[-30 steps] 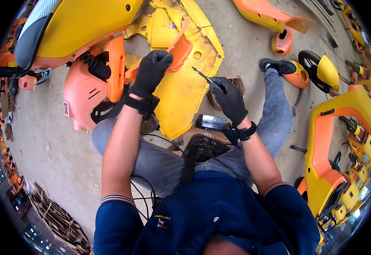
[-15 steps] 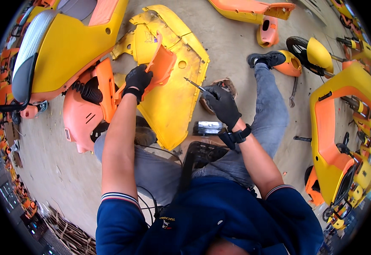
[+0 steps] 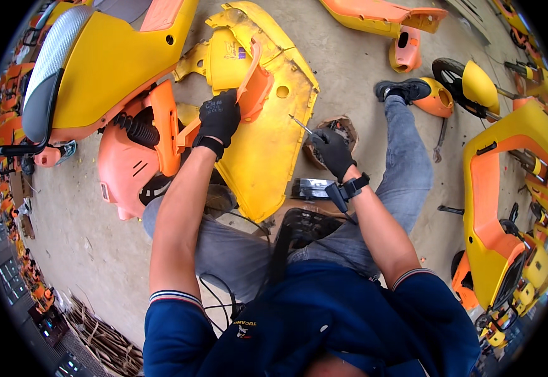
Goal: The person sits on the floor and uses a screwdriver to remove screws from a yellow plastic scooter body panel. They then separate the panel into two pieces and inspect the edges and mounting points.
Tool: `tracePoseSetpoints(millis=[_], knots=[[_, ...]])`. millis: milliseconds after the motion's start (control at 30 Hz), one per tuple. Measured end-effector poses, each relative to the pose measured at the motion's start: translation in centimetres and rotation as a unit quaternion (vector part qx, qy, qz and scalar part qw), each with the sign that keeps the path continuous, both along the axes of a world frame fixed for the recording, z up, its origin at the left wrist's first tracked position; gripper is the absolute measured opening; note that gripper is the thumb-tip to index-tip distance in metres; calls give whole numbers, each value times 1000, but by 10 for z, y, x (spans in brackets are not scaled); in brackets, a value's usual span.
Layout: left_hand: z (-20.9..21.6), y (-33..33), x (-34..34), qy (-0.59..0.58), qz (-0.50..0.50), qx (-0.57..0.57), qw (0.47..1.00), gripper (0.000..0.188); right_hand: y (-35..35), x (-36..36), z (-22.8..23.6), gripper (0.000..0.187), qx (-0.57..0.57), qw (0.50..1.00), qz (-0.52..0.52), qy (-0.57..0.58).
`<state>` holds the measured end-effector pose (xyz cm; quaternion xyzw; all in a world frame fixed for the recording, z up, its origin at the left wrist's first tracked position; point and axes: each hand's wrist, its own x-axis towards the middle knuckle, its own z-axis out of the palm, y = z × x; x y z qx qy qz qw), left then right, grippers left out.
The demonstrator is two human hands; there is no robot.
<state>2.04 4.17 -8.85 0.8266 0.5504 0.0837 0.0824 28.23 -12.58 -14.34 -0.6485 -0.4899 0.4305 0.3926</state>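
My left hand (image 3: 219, 118), in a black glove, is closed on the lower end of an orange plastic panel (image 3: 256, 94). The hand hides part of the panel's edge. Beneath it a scuffed yellow body panel (image 3: 264, 157) with a round hole lies on the floor. My right hand (image 3: 332, 151), also gloved, grips a screwdriver (image 3: 300, 124) by its handle. Its shaft points up and left over the yellow panel's right edge, apart from the orange panel. Just behind the right hand sits a torn cardboard box (image 3: 344, 129) of small dark parts.
To my left stand a large yellow scooter body (image 3: 110, 69) and a salmon-coloured shell (image 3: 129, 166) beside a black spring. A box-like device (image 3: 312, 188) lies between my knees. At right is a yellow and orange frame cover (image 3: 484, 207). A wrench (image 3: 440, 138) lies near my shoe.
The whole view has shifted slightly. My left hand has turned so that more of the glove's back shows, still on the orange panel. The screwdriver stays in my right hand.
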Motion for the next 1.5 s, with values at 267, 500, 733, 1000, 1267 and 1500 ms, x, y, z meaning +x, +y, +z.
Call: tracePoseSetpoints(millis=[267, 500, 733, 1000, 1267, 1500], knots=[[39, -16, 2, -104, -30, 35, 994, 15, -1, 1, 11, 23, -5, 1000, -19, -5], [71, -44, 4, -110, -59, 54, 991, 14, -13, -11, 12, 25, -57, 998, -15, 17], [80, -57, -12, -112, -54, 83, 989, 12, -15, -42, 9, 24, -62, 998, 10, -30], [82, -56, -16, -104, -40, 16, 994, 13, -16, -75, -14, 26, -169, 985, -34, 12], [82, -55, -24, -115, -44, 32, 992, 14, -17, -107, -30, 25, -176, 983, -59, 14], [85, -55, -25, -102, -39, 7, 994, 14, -14, -115, -36, 25, -173, 983, -61, 23]])
